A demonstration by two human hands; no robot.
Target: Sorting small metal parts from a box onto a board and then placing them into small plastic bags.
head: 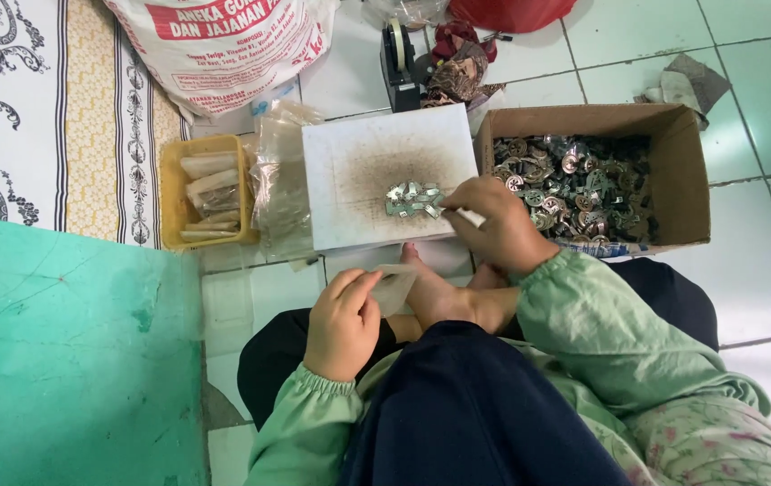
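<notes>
My left hand (342, 322): pinched shut on small clear bag (394, 288) | my right hand (493, 225): closed, gathering metal pieces (411, 199) on white board (349, 171) | risk: pieces may scatter off board edge; bag mouth looks narrow

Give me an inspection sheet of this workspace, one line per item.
Surface: white board on the tiled floor, stained brown at its middle.
Job's things: small pile of metal pieces on the board; clear plastic pouch; cardboard box full of metal pieces.
Clutter: yellow tray of filled pouches, clear bags, tape dispenser, printed sack.
Grippers: left hand holds the pouch; right hand at the pile.
Cables: nothing seen.
Surroundings: green surface, patterned cloth.
</notes>
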